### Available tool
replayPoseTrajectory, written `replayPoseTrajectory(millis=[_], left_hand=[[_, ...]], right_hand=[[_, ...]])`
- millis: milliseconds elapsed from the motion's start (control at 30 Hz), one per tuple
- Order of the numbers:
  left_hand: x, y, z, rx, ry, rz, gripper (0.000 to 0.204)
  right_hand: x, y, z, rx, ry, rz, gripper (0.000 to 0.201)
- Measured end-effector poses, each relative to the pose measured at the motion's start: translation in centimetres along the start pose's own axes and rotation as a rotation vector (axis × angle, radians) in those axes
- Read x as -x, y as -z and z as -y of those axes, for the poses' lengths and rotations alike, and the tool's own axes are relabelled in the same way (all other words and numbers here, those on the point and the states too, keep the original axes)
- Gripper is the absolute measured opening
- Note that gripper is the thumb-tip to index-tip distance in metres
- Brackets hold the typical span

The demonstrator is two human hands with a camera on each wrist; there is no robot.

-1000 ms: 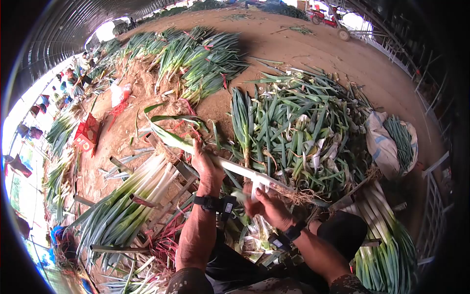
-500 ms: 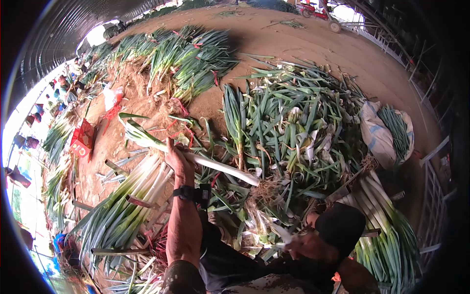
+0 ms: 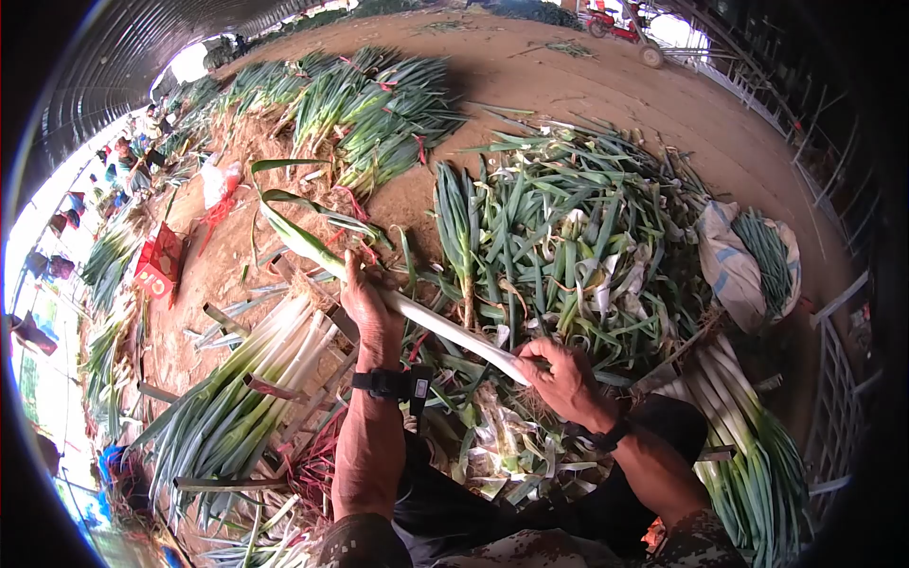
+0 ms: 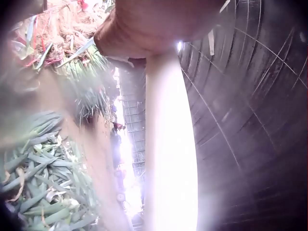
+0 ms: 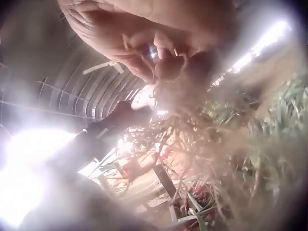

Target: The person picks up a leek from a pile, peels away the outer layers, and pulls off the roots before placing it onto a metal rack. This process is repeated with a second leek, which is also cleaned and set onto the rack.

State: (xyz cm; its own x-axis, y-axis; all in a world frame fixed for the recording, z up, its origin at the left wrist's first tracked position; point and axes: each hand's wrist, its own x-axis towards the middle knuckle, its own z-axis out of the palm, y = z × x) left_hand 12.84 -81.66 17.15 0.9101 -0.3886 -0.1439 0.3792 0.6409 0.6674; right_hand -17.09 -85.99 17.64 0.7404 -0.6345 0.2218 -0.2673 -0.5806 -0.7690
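A long scallion (image 3: 454,334) slants across the head view, its green leaves at upper left and white stalk toward the lower right. My left hand (image 3: 367,305) grips it where green meets white. At the root end my right hand (image 3: 568,381) pinches it between thumb and fingers. Close up in the left wrist view, the white stalk (image 4: 171,144) runs down from the left hand (image 4: 163,24). Beneath the right hand (image 5: 159,38) in the right wrist view hang blurred, thin roots (image 5: 183,130).
A heap of green leaves (image 3: 587,237) lies in front. Scallions rest on a wooden rack (image 3: 275,389) at left, and more (image 3: 748,435) stand at right. A white sack (image 3: 734,270), a red bag (image 3: 159,263) and tied bundles (image 3: 393,118) lie farther out.
My right hand has come up from near the right knee, where it held a pale strip, to the scallion's root end. The left hand has kept its grip, with the leaf end shifting slightly.
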Motion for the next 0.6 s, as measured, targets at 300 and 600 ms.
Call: replayPoseTrajectory(millis=[300, 600], left_hand=[[0.6, -0.1, -1.0, -0.005, 0.018, 0.025, 0.025], [5.6, -2.7, 2.3, -0.325, -0.24, 0.359, 0.037]], right_hand=[[2.6, 0.3, -12.6, -0.201, -0.358, -0.111, 0.009], [0.0, 0.2, -0.3, 0.001, -0.136, 0.173, 0.083]])
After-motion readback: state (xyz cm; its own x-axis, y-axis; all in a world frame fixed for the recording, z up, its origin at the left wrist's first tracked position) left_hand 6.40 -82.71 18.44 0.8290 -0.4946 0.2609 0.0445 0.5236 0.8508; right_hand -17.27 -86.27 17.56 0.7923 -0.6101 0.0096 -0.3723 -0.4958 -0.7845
